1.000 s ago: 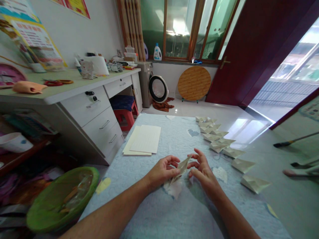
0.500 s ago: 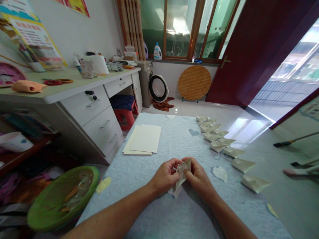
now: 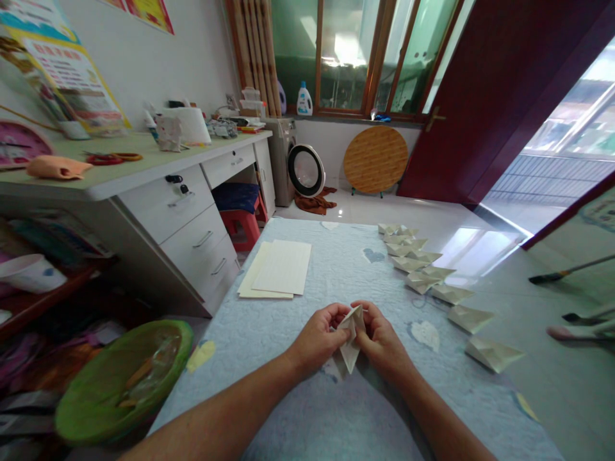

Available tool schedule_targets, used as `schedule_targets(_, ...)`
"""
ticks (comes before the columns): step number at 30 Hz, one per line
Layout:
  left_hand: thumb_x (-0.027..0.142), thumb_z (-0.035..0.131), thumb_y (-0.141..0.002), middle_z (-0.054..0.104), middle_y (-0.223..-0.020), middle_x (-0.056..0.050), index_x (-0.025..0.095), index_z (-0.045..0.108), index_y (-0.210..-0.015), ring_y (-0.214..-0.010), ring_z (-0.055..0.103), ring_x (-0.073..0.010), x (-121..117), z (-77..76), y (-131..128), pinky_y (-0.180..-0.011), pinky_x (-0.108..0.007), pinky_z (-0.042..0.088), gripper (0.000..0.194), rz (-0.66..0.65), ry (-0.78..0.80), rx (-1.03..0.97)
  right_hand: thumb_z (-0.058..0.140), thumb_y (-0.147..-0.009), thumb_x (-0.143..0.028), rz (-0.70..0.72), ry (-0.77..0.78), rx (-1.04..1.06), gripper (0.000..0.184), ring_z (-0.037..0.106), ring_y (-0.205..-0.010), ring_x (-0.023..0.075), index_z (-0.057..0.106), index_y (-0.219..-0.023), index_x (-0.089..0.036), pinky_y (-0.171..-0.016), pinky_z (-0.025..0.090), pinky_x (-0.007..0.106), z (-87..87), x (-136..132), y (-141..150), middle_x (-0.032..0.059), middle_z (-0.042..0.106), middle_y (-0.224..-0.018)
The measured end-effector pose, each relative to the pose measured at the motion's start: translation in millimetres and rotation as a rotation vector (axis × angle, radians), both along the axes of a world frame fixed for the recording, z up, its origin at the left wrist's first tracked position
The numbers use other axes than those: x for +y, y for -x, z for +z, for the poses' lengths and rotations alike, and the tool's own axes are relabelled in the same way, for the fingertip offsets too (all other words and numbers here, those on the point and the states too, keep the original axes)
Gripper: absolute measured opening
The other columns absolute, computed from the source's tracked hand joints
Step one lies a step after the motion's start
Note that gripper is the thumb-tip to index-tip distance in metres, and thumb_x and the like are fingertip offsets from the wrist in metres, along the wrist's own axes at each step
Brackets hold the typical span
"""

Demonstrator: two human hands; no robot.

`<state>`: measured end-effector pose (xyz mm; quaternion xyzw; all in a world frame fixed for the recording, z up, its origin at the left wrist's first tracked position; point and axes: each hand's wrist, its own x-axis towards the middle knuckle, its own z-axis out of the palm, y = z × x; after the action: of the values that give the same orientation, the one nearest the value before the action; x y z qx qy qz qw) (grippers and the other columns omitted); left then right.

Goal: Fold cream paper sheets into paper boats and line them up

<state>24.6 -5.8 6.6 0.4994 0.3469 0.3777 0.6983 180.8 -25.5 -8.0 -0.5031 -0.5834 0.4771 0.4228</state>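
Between both hands, just over the table's near middle, is a folded piece of cream paper (image 3: pixel 352 346), pointed at top and bottom and slightly spread into a diamond. My left hand (image 3: pixel 321 333) grips its left side with thumb in front and fingers behind. On its right side my right hand (image 3: pixel 382 336) pinches it the same way, the fingertips partly hidden behind the paper. Along the table's right edge stands a row of several folded paper boats (image 3: pixel 492 353). A few flat sheets of paper (image 3: pixel 282 267) lie stacked unevenly at the table's far left.
A pale blue quilted cloth (image 3: pixel 298 410) covers the table. Left of it stand a green basket (image 3: pixel 70 397) and a white desk (image 3: pixel 189 224) with drawers. A red stool (image 3: pixel 247 227), a washing machine (image 3: pixel 280 163) and a round wooden board (image 3: pixel 375 160) are beyond.
The paper between my hands has gone from a flatter, narrow fold to an opened diamond with its lower point showing. Both hands stay in nearly the same place.
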Motion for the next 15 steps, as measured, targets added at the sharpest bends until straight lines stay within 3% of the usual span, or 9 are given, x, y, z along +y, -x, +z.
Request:
schedule_targets(6,0.028,0.074,-0.072,0.068,-0.084,-0.005,0.016,0.067,-0.095,-0.081,0.064,-0.0185,0.0,3.6,0.7,-0.074,-0.027,0.048,0.027,0.025,-0.028,0.013,0.059,-0.084,-0.035,-0.024,-0.004,-0.082,0.023,0.054,-0.062,0.0139,0.053,-0.102,-0.023,-0.056,0.041,0.025,-1.6,0.3,-0.7,-0.0037,0.057,-0.07)
schedule_targets(15,0.023,0.067,-0.075,0.068,-0.084,-0.005,0.014,0.065,-0.092,-0.075,0.061,-0.0163,0.1,2.3,-0.6,-0.071,-0.027,0.046,0.02,0.051,-0.031,0.05,0.055,-0.084,-0.03,-0.018,0.006,-0.111,0.02,0.049,-0.059,0.0129,0.05,-0.102,-0.021,-0.053,0.036,0.024,1.5,0.3,2.4,-0.0049,0.053,-0.068)
